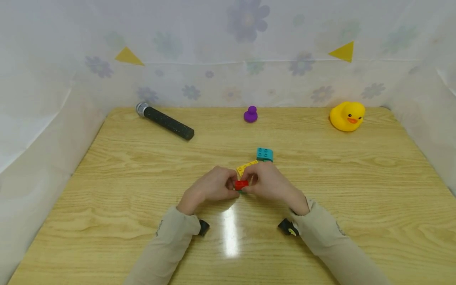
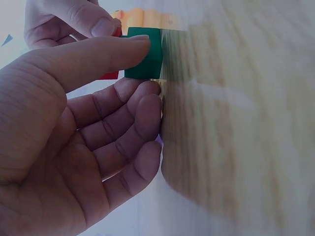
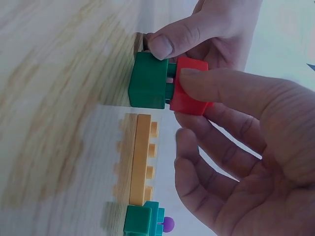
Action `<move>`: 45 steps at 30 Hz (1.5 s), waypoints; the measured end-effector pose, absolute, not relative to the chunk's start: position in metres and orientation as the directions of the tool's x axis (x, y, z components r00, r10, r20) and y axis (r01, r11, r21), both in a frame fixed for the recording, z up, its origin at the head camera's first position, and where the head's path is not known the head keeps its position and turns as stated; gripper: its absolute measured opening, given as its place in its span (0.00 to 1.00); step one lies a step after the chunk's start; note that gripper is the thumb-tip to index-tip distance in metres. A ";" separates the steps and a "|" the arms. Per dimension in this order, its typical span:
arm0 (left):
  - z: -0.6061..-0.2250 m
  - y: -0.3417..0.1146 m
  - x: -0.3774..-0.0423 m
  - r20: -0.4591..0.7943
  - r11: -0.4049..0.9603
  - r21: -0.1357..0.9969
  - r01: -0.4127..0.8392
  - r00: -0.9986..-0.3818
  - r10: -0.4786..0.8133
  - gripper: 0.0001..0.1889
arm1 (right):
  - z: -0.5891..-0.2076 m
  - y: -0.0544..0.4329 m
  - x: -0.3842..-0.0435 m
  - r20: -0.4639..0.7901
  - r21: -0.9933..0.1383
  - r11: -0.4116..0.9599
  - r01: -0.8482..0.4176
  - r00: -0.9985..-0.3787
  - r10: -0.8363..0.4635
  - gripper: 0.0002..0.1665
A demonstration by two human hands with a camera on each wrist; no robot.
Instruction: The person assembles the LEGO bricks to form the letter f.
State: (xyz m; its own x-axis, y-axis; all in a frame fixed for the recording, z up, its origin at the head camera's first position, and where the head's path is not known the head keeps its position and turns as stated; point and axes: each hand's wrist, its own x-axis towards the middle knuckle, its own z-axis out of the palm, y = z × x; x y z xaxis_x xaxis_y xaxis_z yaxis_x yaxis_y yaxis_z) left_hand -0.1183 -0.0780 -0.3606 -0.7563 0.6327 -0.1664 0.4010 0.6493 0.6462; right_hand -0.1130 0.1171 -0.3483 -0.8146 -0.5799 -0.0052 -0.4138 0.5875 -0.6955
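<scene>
At the middle of the table, my left hand [image 1: 213, 184] pinches a green toy block [image 2: 142, 61] between thumb and fingers, low at the tabletop. My right hand [image 1: 268, 183] pinches a red toy block [image 3: 192, 96] directly above it. In the right wrist view the green block's studs show in a narrow gap under the red block, so the two are not fully pressed together. Just beyond the hands lies a flat yellow studded plate [image 1: 246, 168], partly hidden by the right hand. Behind it sits a teal block [image 1: 265, 154] with several studs on top.
A black microphone [image 1: 165, 120] lies at the back left. A small purple duck-like toy [image 1: 251, 114] stands at the back middle, and a yellow rubber duck [image 1: 347, 116] at the back right. A flowered white cloth [image 1: 213, 35] hangs behind the table.
</scene>
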 end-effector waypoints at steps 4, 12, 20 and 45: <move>-0.360 -0.078 -0.119 -0.156 0.645 0.642 0.414 -0.753 0.639 0.08 | -0.348 0.116 -0.112 0.005 -0.689 0.589 -0.423 -0.815 -0.579 0.06; -0.359 -0.079 -0.118 -0.159 0.666 0.618 0.418 -0.764 0.626 0.09 | -0.347 0.114 -0.110 0.040 -0.640 0.599 -0.482 -0.799 -0.600 0.07; -0.358 -0.078 -0.117 -0.170 0.686 0.608 0.399 -0.779 0.604 0.09 | -0.344 0.113 -0.109 0.051 -0.625 0.603 -0.496 -0.797 -0.602 0.07; -0.353 -0.080 -0.120 -0.060 0.577 0.678 0.455 -0.748 0.661 0.06 | -0.345 0.114 -0.111 0.100 -0.577 0.587 -0.568 -0.763 -0.639 0.05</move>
State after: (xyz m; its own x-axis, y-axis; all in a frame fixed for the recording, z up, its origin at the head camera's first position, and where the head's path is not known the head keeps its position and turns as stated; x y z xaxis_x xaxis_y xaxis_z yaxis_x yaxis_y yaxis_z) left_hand -0.1203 -0.0803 -0.3531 -0.7482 0.6607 -0.0601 0.4549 0.5769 0.6785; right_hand -0.1110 0.1142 -0.3452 -0.7625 -0.6391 0.1003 -0.5679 0.5870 -0.5769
